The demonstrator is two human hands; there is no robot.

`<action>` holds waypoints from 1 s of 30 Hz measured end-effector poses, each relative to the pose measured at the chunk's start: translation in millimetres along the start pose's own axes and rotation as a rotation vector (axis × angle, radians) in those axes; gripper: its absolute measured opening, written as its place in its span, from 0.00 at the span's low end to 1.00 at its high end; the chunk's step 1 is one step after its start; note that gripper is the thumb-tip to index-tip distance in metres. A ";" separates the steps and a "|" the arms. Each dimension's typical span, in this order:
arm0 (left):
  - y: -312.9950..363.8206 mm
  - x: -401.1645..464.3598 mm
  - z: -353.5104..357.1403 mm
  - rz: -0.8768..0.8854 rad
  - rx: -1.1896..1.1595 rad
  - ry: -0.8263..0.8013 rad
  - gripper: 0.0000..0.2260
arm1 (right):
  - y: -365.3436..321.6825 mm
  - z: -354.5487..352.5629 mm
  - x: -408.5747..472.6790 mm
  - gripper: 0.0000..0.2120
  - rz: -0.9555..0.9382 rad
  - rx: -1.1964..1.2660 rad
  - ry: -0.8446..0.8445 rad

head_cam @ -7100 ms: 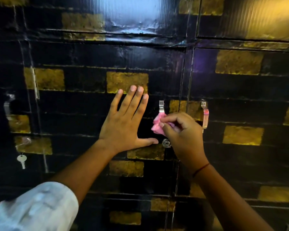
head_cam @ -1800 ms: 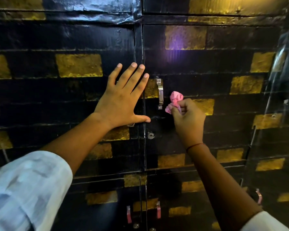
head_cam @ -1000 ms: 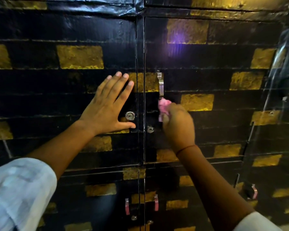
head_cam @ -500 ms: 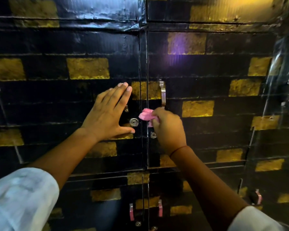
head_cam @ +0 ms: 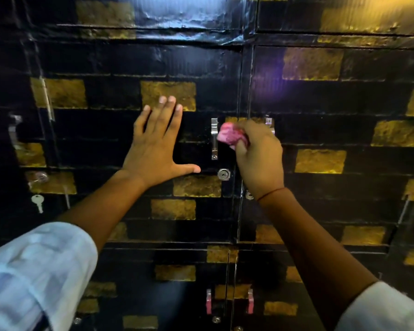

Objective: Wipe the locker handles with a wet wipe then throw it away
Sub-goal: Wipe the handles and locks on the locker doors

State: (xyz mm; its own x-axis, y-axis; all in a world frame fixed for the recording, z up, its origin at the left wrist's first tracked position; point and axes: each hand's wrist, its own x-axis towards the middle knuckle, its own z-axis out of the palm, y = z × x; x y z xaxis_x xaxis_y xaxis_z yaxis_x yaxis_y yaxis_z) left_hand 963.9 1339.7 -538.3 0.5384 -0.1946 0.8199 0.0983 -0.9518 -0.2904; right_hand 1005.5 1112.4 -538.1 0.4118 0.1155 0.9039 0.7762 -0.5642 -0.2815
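Lockers (head_cam: 129, 139), all doors closed, fill the frame: black fronts with gold blocks, contents not visible. Left door centre frame, right door (head_cam: 344, 139) beside it, seam between them just right of centre.

Left hand (head_cam: 153, 149) lies flat on the left door, fingers straight and spread, thumb out toward the lock (head_cam: 223, 174), holding nothing. Right hand (head_cam: 258, 158) is curled, pinching the wipe (head_cam: 230, 136) at its fingertips.

Against half a second ago: the view has swung so the door seam sits further right; the wipe has risen from lock height to the upper part of the left handle (head_cam: 214, 139), just right of it and about touching. The right handle (head_cam: 269, 125) is mostly hidden behind the right hand.

Wipe: pink, crumpled into a small wad, mottled darker in folds.

Key (head_cam: 37, 202) hangs at lower left; two pink handles (head_cam: 208, 301) show bottom centre
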 end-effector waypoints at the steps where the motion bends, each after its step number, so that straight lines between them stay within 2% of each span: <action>1: 0.2 0.1 0.4 0.001 -0.004 -0.005 0.61 | -4.7 7.2 2.6 0.17 -0.011 0.051 0.021; 7: 5.5 -1.8 -2.7 -0.035 -0.010 -0.071 0.60 | -4.2 24.1 -22.5 0.11 -0.017 0.184 -0.058; 10: 20.8 -13.1 -3.3 -0.053 -0.051 -0.089 0.55 | 5.7 23.9 -48.1 0.09 0.024 0.191 -0.040; 12: 36.4 -35.4 -1.8 -0.035 -0.207 -0.033 0.43 | 7.1 25.9 -68.9 0.10 0.036 0.195 -0.014; 14: 53.7 -65.7 4.6 -0.050 -0.480 -0.020 0.29 | 6.9 27.1 -90.6 0.11 0.049 0.251 -0.061; 16: 71.9 -94.1 9.6 -0.160 -0.780 -0.127 0.20 | 8.0 26.8 -111.9 0.11 0.089 0.358 -0.165; 20: 95.6 -141.2 25.9 -0.413 -1.151 -0.338 0.09 | 20.3 34.0 -160.8 0.16 0.362 0.570 -0.407; 22: 102.3 -162.3 35.2 -0.472 -1.188 -0.375 0.07 | 29.6 39.2 -188.4 0.17 0.485 0.648 -0.436; 26: 122.7 -212.0 58.7 -0.560 -1.265 -0.439 0.07 | 39.7 47.8 -248.8 0.09 0.776 0.911 -0.318; 30: 144.4 -254.9 80.9 -0.488 -1.237 -0.480 0.09 | 44.1 65.1 -307.4 0.07 0.780 0.878 -0.301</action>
State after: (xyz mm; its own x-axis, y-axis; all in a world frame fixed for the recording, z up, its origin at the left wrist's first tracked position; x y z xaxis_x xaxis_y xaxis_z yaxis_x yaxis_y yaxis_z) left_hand 908.6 1271.0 -829.2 0.9171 0.0695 0.3925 -0.2970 -0.5375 0.7892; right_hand 944.2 1105.2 -849.3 0.9170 0.2435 0.3159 0.2814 0.1663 -0.9451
